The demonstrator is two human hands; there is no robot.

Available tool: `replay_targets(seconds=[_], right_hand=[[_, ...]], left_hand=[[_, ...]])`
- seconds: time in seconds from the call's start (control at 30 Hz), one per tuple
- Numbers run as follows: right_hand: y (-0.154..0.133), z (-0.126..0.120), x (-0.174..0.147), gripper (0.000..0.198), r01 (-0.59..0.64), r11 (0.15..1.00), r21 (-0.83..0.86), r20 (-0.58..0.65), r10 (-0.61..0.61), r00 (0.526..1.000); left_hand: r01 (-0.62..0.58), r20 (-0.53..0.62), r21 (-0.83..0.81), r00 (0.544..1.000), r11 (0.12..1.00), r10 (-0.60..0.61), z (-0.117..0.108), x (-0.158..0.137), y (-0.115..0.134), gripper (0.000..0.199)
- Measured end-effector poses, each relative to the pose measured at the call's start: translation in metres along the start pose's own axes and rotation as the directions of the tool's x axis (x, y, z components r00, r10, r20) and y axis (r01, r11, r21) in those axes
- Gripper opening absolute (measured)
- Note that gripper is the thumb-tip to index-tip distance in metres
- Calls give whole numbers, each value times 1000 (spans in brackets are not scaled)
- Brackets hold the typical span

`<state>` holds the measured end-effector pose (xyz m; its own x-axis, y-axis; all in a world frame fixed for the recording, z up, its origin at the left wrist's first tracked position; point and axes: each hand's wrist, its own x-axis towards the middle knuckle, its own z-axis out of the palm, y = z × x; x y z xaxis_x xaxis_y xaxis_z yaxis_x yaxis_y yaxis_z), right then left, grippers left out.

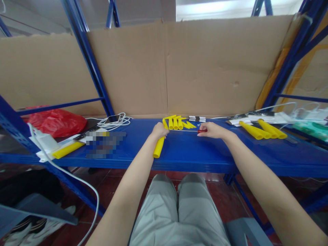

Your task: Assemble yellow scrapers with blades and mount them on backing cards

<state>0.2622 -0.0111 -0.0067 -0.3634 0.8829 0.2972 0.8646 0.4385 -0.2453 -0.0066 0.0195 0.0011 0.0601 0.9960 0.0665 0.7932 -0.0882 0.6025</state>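
Observation:
My left hand point(160, 130) is closed around a yellow tapered tube point(159, 147), whose wide end points toward me over the blue shelf. In my right hand point(214, 130) the fingers pinch the red handle of a screwdriver point(202, 131). Its long thin shaft runs left toward my left hand; whether the tip touches the tube, I cannot tell. Just behind my hands stand several yellow cones point(175, 123), with small flat yellow pieces point(189, 125) lying beside them. Several small black-and-white parts point(197, 119) lie in a row near the cardboard.
Left on the blue shelf point(189, 153) are a red plastic bag point(57, 122), coiled white cable point(119, 122) and another yellow tube point(68, 149). At right lie several yellow tubes point(252, 130). A cardboard panel point(200, 68) closes the back. A seated person's shoes point(43, 229) show at lower left.

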Motion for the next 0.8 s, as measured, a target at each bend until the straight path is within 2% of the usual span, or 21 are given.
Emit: replay_targets(seconds=[0.17, 0.37, 0.5, 0.67, 0.8], right_hand=[[2, 3, 1, 15, -42, 998, -44, -42, 41, 998], [-2, -4, -2, 16, 32, 999, -39, 46, -30, 998], [-3, -5, -1, 19, 5, 999, -38, 56, -3, 998], [-4, -3, -1, 18, -97, 992, -85, -38, 94, 995], [-8, -4, -3, 16, -111, 985, -134, -68, 103, 992]], left_hand=[[10, 1, -16, 1000, 1000, -10, 0, -2, 1, 14], [4, 7, -9, 1000, 1000, -4, -2, -5, 3, 12], [2, 3, -8, 1000, 1000, -2, -2, -4, 3, 11], [-5, 13, -48, 1000, 999, 6, 0, -3, 2, 17], [-1, 25, -95, 1000, 995, 3, 1, -3, 1, 22]])
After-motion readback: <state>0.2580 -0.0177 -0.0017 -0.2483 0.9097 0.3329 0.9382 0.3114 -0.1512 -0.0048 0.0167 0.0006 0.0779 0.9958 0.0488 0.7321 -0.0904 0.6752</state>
